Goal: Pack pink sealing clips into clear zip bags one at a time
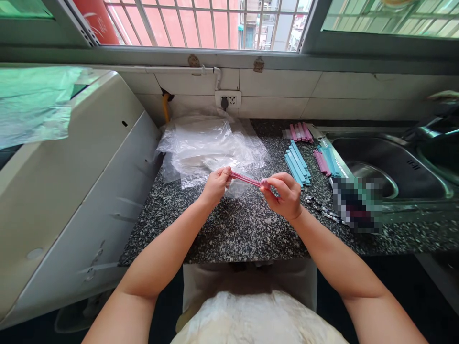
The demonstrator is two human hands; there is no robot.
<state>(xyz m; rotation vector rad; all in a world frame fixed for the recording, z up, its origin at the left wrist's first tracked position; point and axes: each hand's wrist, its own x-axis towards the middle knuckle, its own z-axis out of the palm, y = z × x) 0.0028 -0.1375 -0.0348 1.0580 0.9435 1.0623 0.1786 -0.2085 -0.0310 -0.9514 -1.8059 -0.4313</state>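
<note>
A slim pink bag clip [247, 179] stretches level between my two hands above the speckled counter. My left hand [218, 184] pinches its left end. At the other end, the fingertips of my right hand [283, 192] are closed on it. Clear plastic bags [204, 143] lie in a loose pile just beyond my left hand. To the right of my right hand, blue clips [297, 165] rest side by side in a group. Farther back are pink clips [301, 132], and a mixed pink and blue group [327, 161] lies near the sink.
A metal sink [390, 167] is set into the counter at the right. A pixelated object [358, 205] and a beaded strand [328, 211] lie in front of it. A large pale appliance [89, 157] flanks the left side. A wall socket [228, 99] holds a black plug.
</note>
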